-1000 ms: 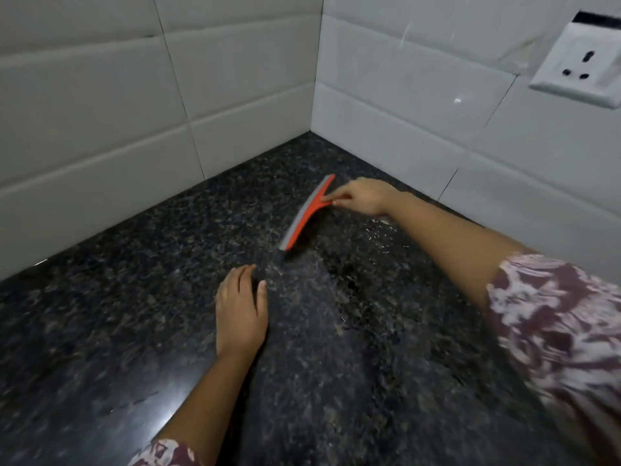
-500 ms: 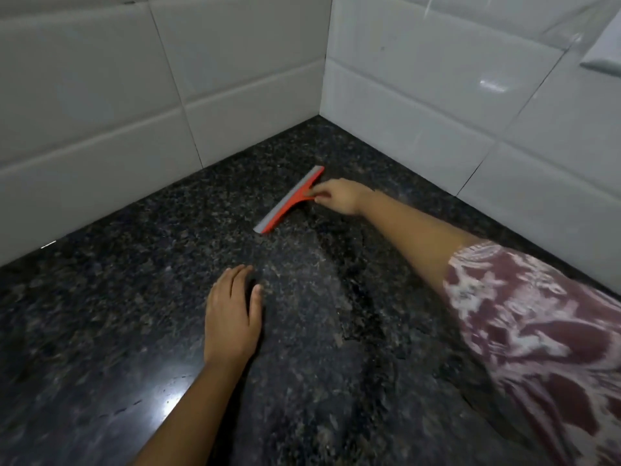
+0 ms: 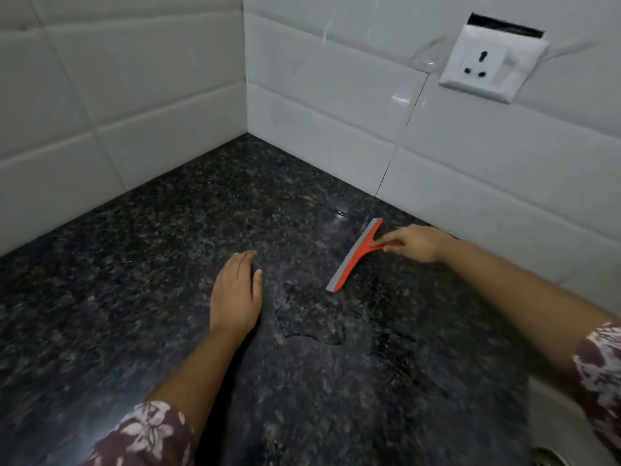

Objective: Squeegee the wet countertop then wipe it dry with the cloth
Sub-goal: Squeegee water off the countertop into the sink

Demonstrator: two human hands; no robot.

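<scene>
The left hand [image 3: 236,294] is laid flat and empty on the dark speckled granite desk [image 3: 134,264]. Right of it, an orange plastic squeegee with a grey rubber blade [image 3: 355,256] is gripped by its handle in the right hand [image 3: 415,243], blade down beside a wet patch.

Right hand [image 3: 416,243] grips orange squeegee [image 3: 355,255] on countertop [image 3: 168,257]; left hand [image 3: 237,295] flat.

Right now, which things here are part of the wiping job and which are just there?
Part of the job:
squeegee, held by the right hand
wet countertop, with a puddle
left hand, flat on the counter

Just there:
wall socket
wall tiles

No cloth is in view.
</scene>
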